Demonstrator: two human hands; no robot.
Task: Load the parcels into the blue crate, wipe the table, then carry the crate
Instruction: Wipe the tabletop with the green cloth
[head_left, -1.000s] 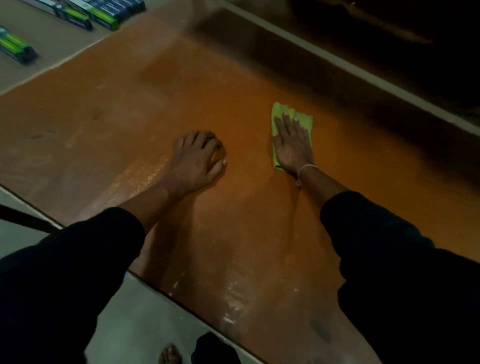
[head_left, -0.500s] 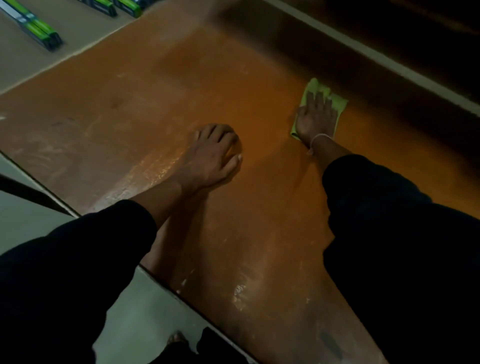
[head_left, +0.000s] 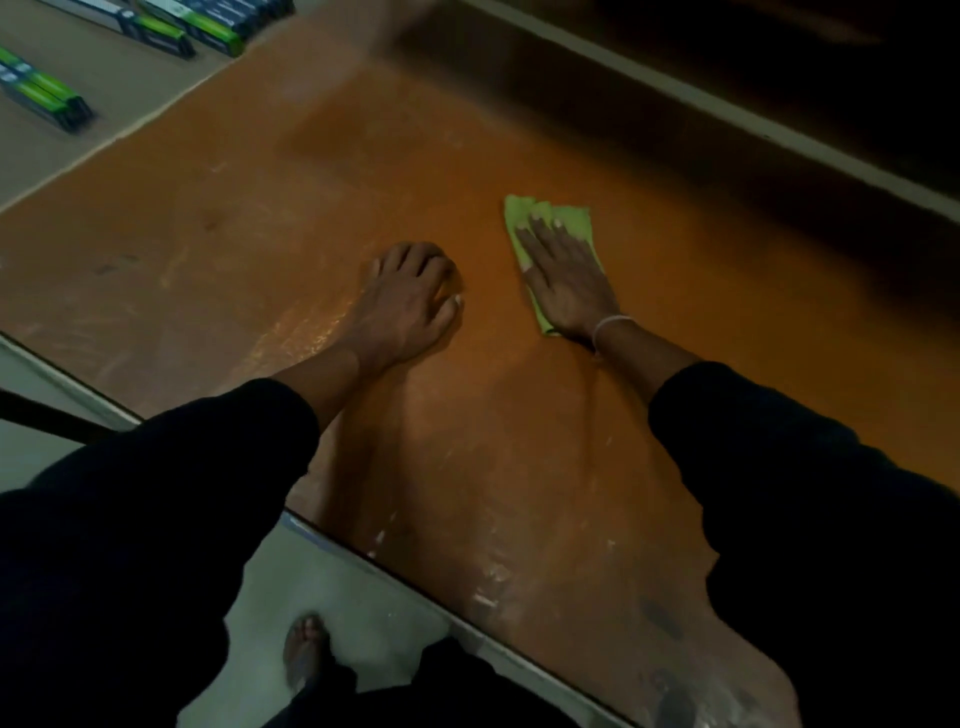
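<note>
My right hand (head_left: 566, 280) lies flat, fingers spread, pressing a folded green cloth (head_left: 571, 218) onto the orange-brown table (head_left: 249, 223). The cloth sticks out past my fingertips and along the left side of my palm. To its left my left hand (head_left: 410, 306) rests on the table with its fingers curled under and holds nothing. Faint streaks shine on the surface around and in front of that hand. The blue crate is out of view.
Long green-and-black boxes (head_left: 47, 96) and more of them (head_left: 197, 26) lie on a grey surface at the far left. A pale rail (head_left: 727, 104) runs behind the table, dark beyond it. The table's near edge runs diagonally above grey floor, where my bare foot (head_left: 304, 649) stands.
My right hand pushed the cloth away across the table, then drew it back toward me and closer to my left hand. The left hand has stayed planted.
</note>
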